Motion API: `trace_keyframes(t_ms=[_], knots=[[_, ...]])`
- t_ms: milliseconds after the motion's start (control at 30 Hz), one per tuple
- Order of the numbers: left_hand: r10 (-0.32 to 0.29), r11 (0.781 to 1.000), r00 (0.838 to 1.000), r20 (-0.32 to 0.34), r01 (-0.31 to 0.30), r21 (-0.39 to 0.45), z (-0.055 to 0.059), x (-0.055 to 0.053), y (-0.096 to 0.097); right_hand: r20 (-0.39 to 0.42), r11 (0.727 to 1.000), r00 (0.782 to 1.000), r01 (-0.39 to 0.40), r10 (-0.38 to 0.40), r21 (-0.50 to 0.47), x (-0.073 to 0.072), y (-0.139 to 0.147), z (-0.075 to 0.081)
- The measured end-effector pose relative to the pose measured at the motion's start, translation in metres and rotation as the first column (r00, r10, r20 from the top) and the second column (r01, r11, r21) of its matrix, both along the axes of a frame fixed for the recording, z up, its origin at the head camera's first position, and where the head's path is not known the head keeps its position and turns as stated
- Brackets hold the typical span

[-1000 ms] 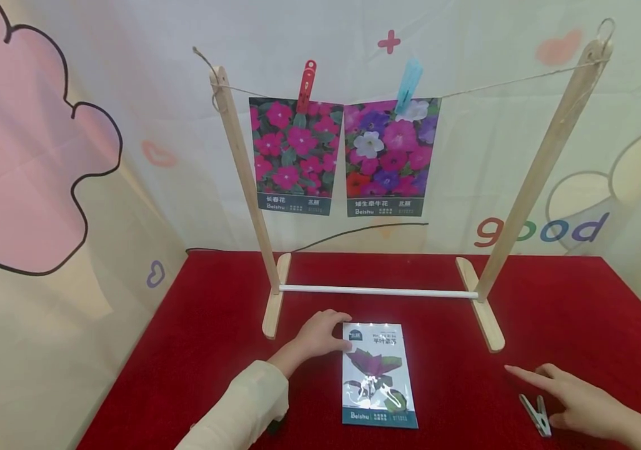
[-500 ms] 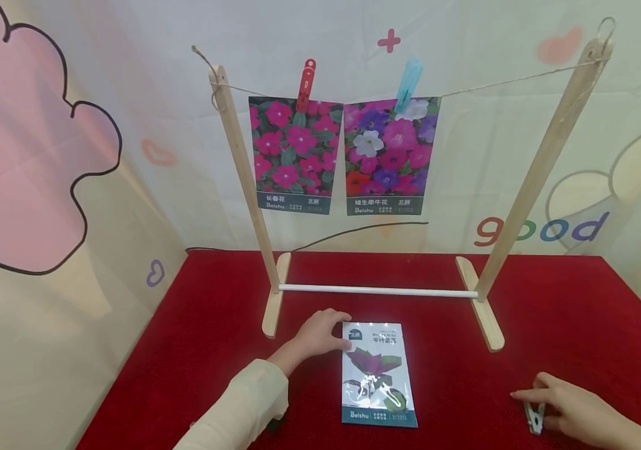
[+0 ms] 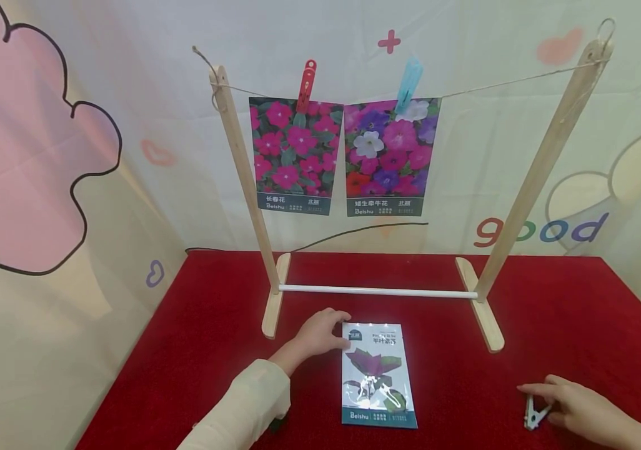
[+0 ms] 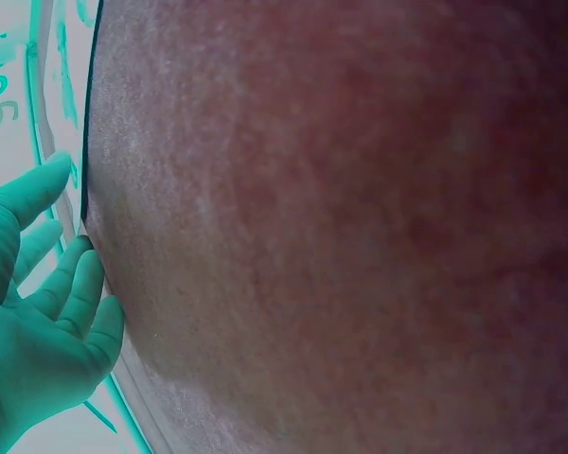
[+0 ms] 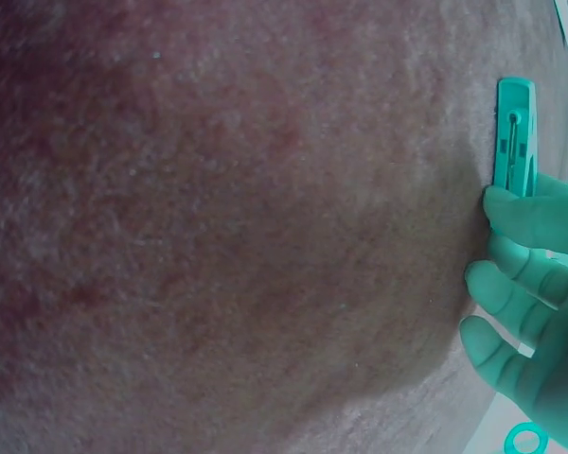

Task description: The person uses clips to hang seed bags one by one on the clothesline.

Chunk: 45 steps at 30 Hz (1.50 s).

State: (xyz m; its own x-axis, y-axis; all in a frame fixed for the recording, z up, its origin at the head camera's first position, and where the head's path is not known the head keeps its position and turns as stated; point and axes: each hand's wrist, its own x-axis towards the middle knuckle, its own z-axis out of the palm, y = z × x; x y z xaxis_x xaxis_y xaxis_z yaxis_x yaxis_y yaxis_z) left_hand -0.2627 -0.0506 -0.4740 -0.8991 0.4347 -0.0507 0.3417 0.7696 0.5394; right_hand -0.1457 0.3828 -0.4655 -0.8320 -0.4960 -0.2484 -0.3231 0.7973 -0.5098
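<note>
My left hand [image 3: 316, 335] rests beside the upper left edge of a white seed packet [image 3: 373, 394], its thumb at the edge and its fingers loosely spread. The packet lies flat on the red cloth and shows a purple-leaved plant. At the right, my right hand [image 3: 576, 406] pinches a pale clothespin [image 3: 530, 419] between thumb and fingers, close over the cloth. The right wrist view shows one end of that clothespin [image 5: 517, 118] sticking out past the thumb. In the left wrist view, the left hand [image 4: 52, 322] has its fingers slightly bent.
Behind the packet stands a wooden frame [image 3: 542, 169] with a white crossbar [image 3: 377, 290] and a string on top. A red clothespin [image 3: 306, 87] and a blue clothespin [image 3: 408, 86] hold two flower packets, one with pink flowers [image 3: 296, 156], one with mixed flowers [image 3: 390, 159].
My right hand has come down over the clothespin lying on the cloth and taken it between thumb and fingers, turning it. The left hand and the seed packet have stayed in place.
</note>
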Motion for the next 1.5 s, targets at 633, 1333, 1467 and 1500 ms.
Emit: trace_keyframes(t_ms=[633, 1333, 1467, 1500], knots=[[0.093, 0.985, 0.985, 0.147, -0.112, 0.129, 0.000, -0.007, 0.008, 0.025, 0.999, 0.998, 0.052, -0.052, -0.010, -0.001, 0.000, -0.001], [0.078, 0.969, 0.975, 0.206, -0.122, 0.213, -0.001, -0.007, 0.004, -0.199, 0.998, 0.980, -0.006, -0.006, -0.062, -0.003, -0.005, 0.006], [0.061, 0.964, 0.975, 0.213, -0.113, 0.242, -0.002, -0.008, 0.002, -0.220, 0.998, 0.975, 0.028, -0.039, -0.050, -0.004, -0.008, 0.011], [0.058, 0.962, 0.975, 0.213, -0.111, 0.248, -0.002, -0.008, 0.002, -0.231, 0.998, 0.972, 0.034, -0.044, -0.049, -0.005, -0.009, 0.011]])
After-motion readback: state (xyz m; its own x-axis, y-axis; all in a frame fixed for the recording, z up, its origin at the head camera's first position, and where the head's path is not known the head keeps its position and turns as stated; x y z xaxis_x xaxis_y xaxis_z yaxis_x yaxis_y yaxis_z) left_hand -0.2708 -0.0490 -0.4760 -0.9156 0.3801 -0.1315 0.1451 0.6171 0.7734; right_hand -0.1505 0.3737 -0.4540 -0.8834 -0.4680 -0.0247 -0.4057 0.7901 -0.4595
